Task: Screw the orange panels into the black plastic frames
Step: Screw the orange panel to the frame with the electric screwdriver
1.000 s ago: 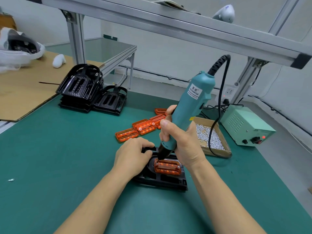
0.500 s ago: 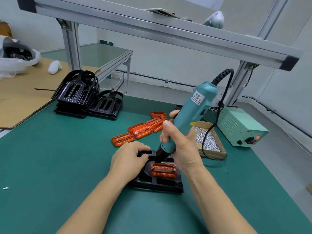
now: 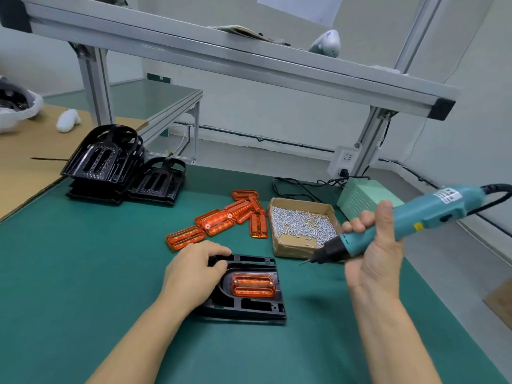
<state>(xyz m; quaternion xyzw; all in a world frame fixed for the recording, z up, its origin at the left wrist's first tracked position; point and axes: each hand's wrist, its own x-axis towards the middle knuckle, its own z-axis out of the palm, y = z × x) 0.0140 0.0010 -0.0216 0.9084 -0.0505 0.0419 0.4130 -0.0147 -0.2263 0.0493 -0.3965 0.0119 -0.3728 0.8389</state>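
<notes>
Green-topped workbench [image 3: 69, 273], aluminium overhead rail [image 3: 221, 59], pale walls [image 3: 277, 112], second bench [image 3: 155, 98] behind.

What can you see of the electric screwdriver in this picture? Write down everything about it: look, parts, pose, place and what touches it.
The electric screwdriver has a teal, plastic-looking body with a white label near its rear, a small yellow sticker, a black collar at the nose and a thin metal bit. A black cable leaves its rear end. It lies nearly level in the air, bit pointing left and slightly down, beside the cardboard screw box. The right hand grips it around the front of the body. Nothing else touches it.
</notes>
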